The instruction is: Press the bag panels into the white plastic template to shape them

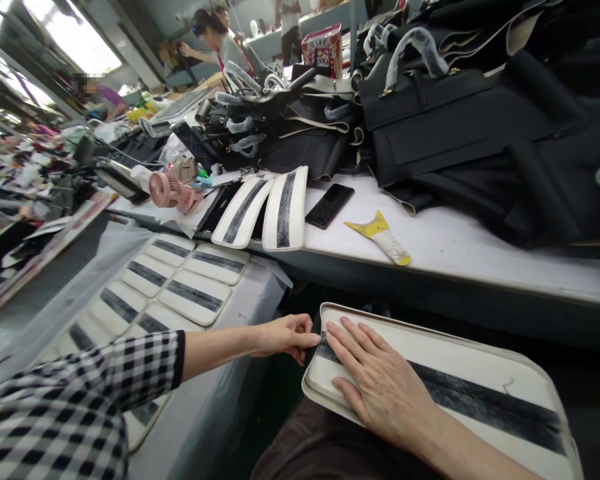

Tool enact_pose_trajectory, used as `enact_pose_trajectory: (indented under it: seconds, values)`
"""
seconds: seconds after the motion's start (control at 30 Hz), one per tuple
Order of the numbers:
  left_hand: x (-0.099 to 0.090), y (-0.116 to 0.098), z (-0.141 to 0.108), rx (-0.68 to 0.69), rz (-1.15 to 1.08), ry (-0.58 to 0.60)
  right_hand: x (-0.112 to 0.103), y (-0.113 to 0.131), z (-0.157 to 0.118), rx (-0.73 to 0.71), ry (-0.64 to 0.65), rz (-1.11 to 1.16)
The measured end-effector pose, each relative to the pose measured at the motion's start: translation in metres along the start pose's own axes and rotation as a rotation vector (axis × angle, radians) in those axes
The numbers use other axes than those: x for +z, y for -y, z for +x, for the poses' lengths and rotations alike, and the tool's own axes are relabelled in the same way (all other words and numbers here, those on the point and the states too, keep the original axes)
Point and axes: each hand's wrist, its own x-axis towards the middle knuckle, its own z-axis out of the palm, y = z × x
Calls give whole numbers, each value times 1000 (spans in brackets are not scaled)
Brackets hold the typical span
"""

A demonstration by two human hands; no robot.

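Observation:
A stiff cream panel (460, 357) with rounded corners and a raised rim rests across my lap. Along its length runs a smudged black strip (485, 400). My right hand (375, 380) lies flat on the panel's left part, fingers stretched across the strip. At the panel's left end, my left hand (293, 337) pinches the dark end of the strip between thumb and curled fingers. How far this end reaches behind the rim is hidden.
Similar striped panels (197, 290) lie on a covered table to the left. On the white bench, two more panels (285, 210), a phone (330, 205), a yellow-white scraper-like piece (383, 237) and a pink fan (173, 192) lie before black bags (430, 127). People work farther back.

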Motion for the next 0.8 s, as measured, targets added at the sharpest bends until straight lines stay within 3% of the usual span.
enact_pose_trajectory:
  seconds: [0.13,0.33,0.57,0.7,0.8]
  values:
    - [4,1,3,33,55,-44,1,-1,2,-8,3,-17]
    - [3,5,11,54,120,-11,-2,-1,4,14,56,-26]
    - [10,14,6,167,116,-97,-5,-2,5,66,118,46]
    - [15,29,11,230,150,-219,-12,-2,4,66,117,104]
    - [34,24,17,261,253,-416,-31,0,0,13,111,-5]
